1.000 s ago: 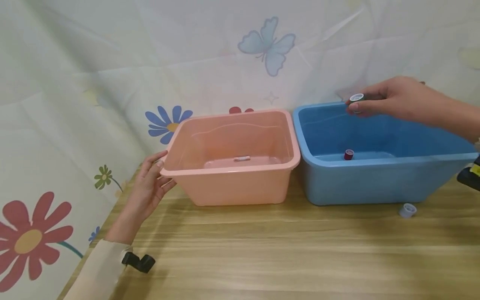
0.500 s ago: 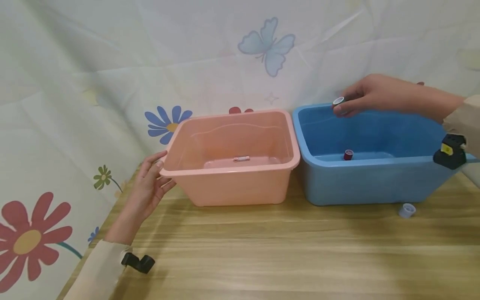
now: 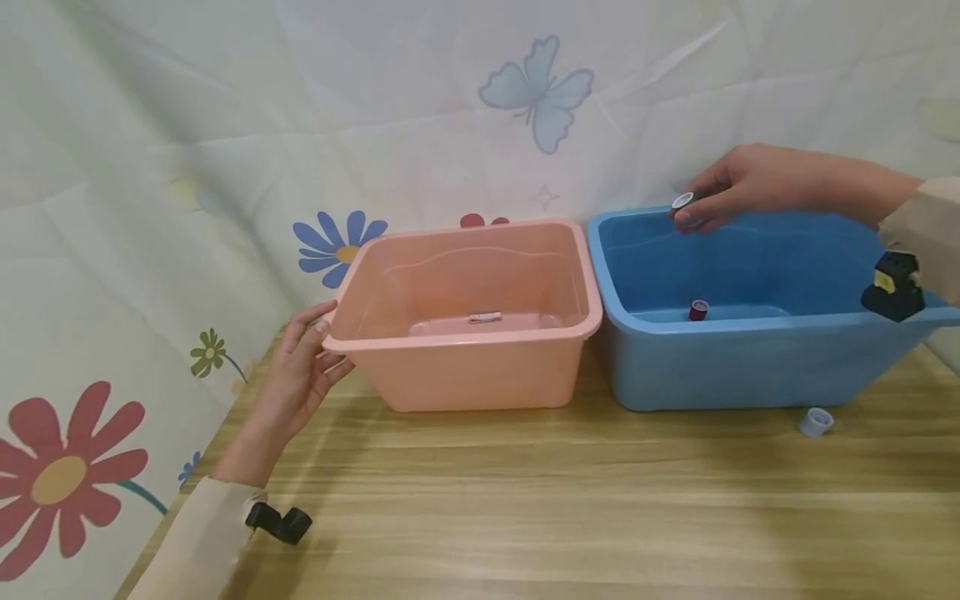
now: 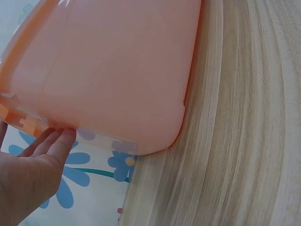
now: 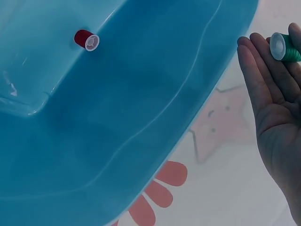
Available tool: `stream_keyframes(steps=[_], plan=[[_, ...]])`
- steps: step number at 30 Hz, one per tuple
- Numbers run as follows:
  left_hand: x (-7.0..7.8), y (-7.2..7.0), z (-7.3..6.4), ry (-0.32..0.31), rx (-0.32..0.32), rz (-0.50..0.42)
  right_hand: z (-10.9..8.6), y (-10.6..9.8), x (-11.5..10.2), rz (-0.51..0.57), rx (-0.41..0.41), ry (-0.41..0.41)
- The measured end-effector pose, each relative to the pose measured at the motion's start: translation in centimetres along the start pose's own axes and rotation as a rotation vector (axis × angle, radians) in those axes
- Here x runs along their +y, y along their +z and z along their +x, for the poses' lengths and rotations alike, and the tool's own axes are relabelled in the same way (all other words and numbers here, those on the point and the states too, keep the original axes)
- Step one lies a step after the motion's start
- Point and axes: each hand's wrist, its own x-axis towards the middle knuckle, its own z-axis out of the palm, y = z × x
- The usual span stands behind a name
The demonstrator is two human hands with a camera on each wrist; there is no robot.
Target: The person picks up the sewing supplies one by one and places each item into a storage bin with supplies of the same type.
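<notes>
My right hand (image 3: pixel 757 187) pinches a spool of green thread (image 5: pixel 286 47) between thumb and fingers, up over the back part of the blue bin (image 3: pixel 735 360). The spool's white end (image 3: pixel 682 201) faces up in the head view. Inside that bin, a spool of red thread (image 3: pixel 698 310) lies on the bottom. My left hand (image 3: pixel 296 375) holds the left rim of the pink bin (image 3: pixel 465 371), with some fingers under the rim against the outer wall. A small whitish, flat, narrow object (image 3: pixel 485 317) lies on the pink bin's floor.
The two bins stand side by side on the wooden table (image 3: pixel 525 500), close to the patterned cloth (image 3: pixel 420 108) behind. A pale spool (image 3: pixel 816 422) rests on the table in front of the blue bin's right part.
My right hand has moved left with the green spool, across the blue bin, and shifted slightly back right in the last half second. The left hand keeps its place.
</notes>
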Motion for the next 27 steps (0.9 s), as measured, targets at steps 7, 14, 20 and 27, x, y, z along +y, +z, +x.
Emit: stream_keyframes(steps=[7,14,20,27], plan=[[0.0,-0.1,-0.1,0.003,-0.001,-0.014,0.5,0.0,0.4,0.019,-0.03,-0.016],[0.2,-0.1,-0.2,0.006,-0.008,-0.02,1.0,-0.1,0.8,0.002,-0.046,-0.025],[0.1,0.0,-0.2,-0.001,0.009,-0.002,1.1,-0.4,0.7,-0.019,-0.026,-0.039],[-0.2,0.5,-0.1,-0.003,0.007,-0.016,1.1,-0.7,1.1,-0.007,-0.026,-0.051]])
